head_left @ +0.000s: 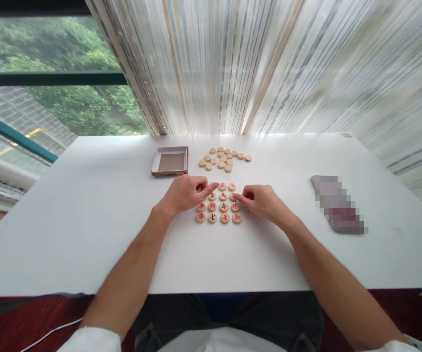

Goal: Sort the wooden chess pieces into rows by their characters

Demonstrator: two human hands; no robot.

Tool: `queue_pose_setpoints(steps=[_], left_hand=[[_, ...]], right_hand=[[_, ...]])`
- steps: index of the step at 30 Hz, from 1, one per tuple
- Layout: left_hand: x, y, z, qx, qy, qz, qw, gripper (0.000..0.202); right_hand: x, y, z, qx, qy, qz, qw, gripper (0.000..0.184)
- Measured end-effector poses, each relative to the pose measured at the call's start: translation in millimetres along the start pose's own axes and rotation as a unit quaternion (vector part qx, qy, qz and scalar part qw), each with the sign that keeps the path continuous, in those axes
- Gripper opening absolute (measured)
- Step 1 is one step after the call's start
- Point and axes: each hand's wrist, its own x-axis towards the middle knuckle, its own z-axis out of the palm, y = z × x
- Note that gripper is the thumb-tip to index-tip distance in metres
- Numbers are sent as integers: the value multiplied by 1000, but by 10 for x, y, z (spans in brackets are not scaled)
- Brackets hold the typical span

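Wooden Chinese chess pieces [223, 207] with red or black characters lie face up in rows on the white table. My left hand [187, 191] is over the grid's upper left corner, thumb and forefinger together at a piece there and covering some of the pieces. A red-marked piece [222, 186] lies just right of its fingertips. From the right side, my right hand [264, 201] reaches in with fingers curled, its fingertips touching a red-marked Chinese chess piece [233, 196] at the end of the second row. The fingertips partly cover that piece.
Behind the grid lie several loose pieces [227, 167] with blank sides up. An open shallow box [170, 147] stands left of them. A blurred-out flat object [337, 205] lies at the right. The table [86, 220] ends at a curtain [214, 73] and window.
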Motion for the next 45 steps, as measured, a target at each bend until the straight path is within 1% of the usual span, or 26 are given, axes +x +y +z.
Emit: queue_pose_setpoints(steps=[5,10,14,23,36,38,40,45], left_hand=[[2,-9,5,-4,-4,-4,1000,45],[-1,-19,8,-7,-3,-7,1000,45],[-2,-12,3,-11,-3,-14,1000,44],[3,-7,1,-19,1,-13,1000,46],[7,-13,6,-19,8,-7,1000,51],[10,-18,4,-14,9,-8,1000,52],[14,-26,2,-10,17,-6,1000,52],[29,-71,14,0,67,-7,998,44]], right_hand=[[1,9,-6,2,-7,-1,1000,43],[6,16,-20,7,4,-3,1000,44],[16,27,-5,11,-4,4,1000,42],[14,29,-33,30,-11,15,999,44],[28,34,-7,34,8,8,999,47],[39,48,-10,34,28,7,999,47],[58,72,-10,35,65,4,997,46],[131,159,-1,67,163,1,984,40]])
